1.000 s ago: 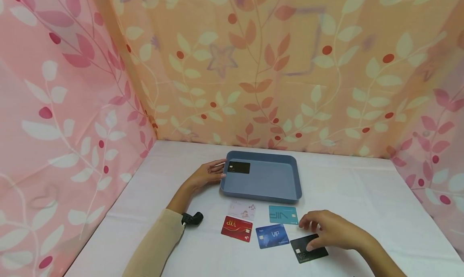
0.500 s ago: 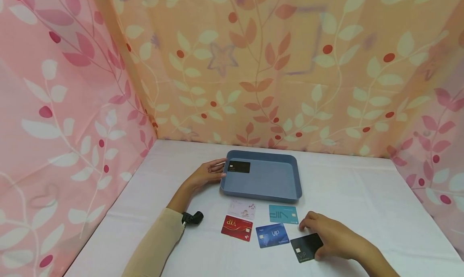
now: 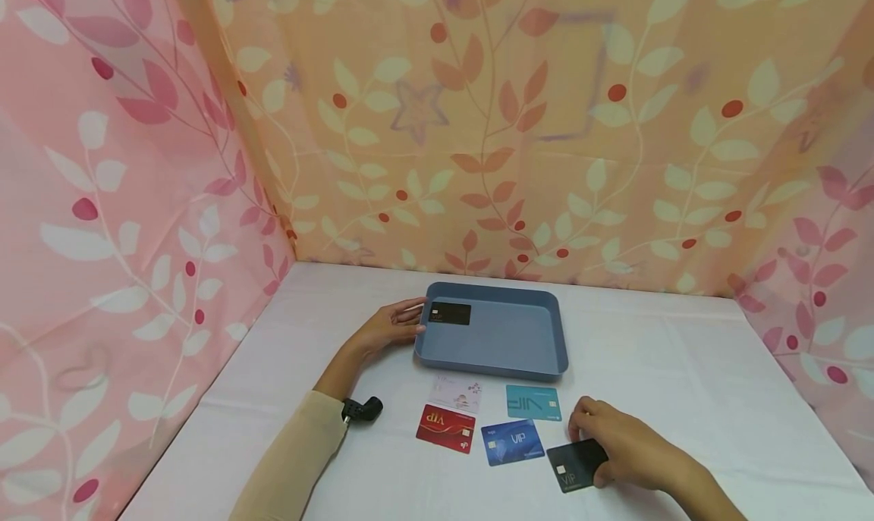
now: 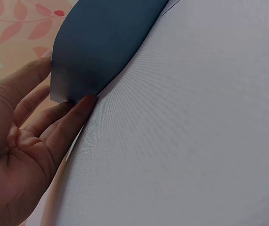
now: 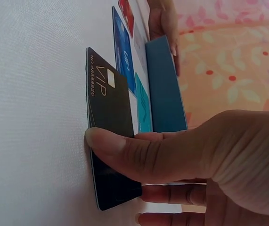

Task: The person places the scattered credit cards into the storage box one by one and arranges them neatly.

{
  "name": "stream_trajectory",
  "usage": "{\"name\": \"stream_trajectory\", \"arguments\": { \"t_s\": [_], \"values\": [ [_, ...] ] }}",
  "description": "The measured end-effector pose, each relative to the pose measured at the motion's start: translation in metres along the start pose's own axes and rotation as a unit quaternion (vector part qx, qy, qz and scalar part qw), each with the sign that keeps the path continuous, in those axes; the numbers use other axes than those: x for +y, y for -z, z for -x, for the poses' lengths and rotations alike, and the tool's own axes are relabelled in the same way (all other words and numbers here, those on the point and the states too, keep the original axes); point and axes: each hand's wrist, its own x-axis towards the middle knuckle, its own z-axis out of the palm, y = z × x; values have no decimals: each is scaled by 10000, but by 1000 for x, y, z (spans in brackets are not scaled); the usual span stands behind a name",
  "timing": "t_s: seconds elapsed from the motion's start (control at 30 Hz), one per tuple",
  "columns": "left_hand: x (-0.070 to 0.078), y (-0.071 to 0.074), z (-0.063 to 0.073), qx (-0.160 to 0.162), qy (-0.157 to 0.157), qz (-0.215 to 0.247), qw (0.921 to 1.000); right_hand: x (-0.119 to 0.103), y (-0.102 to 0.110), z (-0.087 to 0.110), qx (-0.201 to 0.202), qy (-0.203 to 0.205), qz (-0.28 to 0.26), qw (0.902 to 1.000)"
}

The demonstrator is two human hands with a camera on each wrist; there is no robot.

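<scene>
A black VIP card (image 3: 572, 466) lies on the white table at the front right. My right hand (image 3: 631, 449) pinches this card by its edges near the right end. In the right wrist view the thumb (image 5: 108, 141) presses along one long edge, with fingers across from it at the other. My left hand (image 3: 385, 330) touches the left side of a blue-grey tray (image 3: 492, 346), its fingers lightly bent against the outer wall. Inside the tray's upper left corner lies another black VIP card (image 3: 450, 314).
Between the tray and the black card lie a teal card (image 3: 533, 403), a blue card (image 3: 514, 443), a red card (image 3: 445, 428) and a pale pink card (image 3: 455, 394). Floral curtains (image 3: 492, 142) stand behind and beside the white table (image 3: 655, 346).
My right thumb has slid from the top of the black card to its near edge, and the hand has shifted slightly right. The left hand and the tray stay put.
</scene>
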Motion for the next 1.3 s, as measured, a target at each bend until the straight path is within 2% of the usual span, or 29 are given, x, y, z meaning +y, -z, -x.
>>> {"name": "stream_trajectory", "arguments": {
  "t_s": [0.17, 0.4, 0.5, 0.73, 0.9, 1.07, 1.3],
  "values": [
    [-1, 1, 0, -17, -27, -33, 10000, -2, 0, 1, 45, -45, -45, 10000],
    [-1, 1, 0, 1, 17, -6, 10000, -2, -3, 0, -9, -514, -477, 9975],
    [0, 1, 0, 34, 51, -22, 10000, -1, -3, -2, -76, -546, -615, 9966],
    [2, 0, 1, 17, -4, -49, 10000, 4, -3, -2, -206, -391, -948, 9945],
    [2, 0, 2, 44, 18, -31, 10000, 7, -1, -2, -250, -364, -965, 9944],
    [2, 0, 2, 51, 2, -26, 10000, 14, 0, -1, -295, -80, -1049, 9940],
    [3, -2, 2, 22, 46, 12, 10000, 25, 2, 4, -353, 457, -1823, 9815]
  ]
}}
